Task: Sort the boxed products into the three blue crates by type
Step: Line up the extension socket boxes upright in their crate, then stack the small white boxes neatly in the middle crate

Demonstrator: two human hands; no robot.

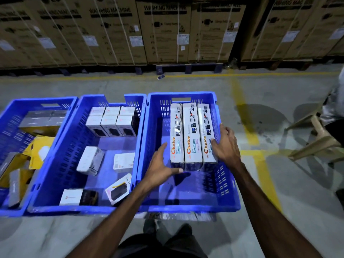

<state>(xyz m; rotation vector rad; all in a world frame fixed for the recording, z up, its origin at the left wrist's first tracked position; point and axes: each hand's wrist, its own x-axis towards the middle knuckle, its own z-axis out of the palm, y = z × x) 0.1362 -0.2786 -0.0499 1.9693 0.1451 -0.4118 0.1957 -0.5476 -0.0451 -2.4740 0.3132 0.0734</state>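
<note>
Three blue crates stand side by side on the floor. The right crate (229,192) holds three long white "Choice Lumino" boxes (191,135) lying side by side against its far right. My left hand (162,168) is open at their near left corner, thumb under the boxes' near end. My right hand (226,144) lies open against the right side of the rightmost box. The middle crate (55,174) holds several small white boxes (111,121) in rows at the back and loose ones (90,161) nearer. The left crate (11,116) holds yellow and grey boxes (37,149).
Stacked brown washing-machine cartons (163,32) on pallets line the far wall. Yellow lines (247,135) mark the concrete floor. A beige plastic stool (320,138) and part of a person stand at the right. My feet (167,231) are just in front of the crates.
</note>
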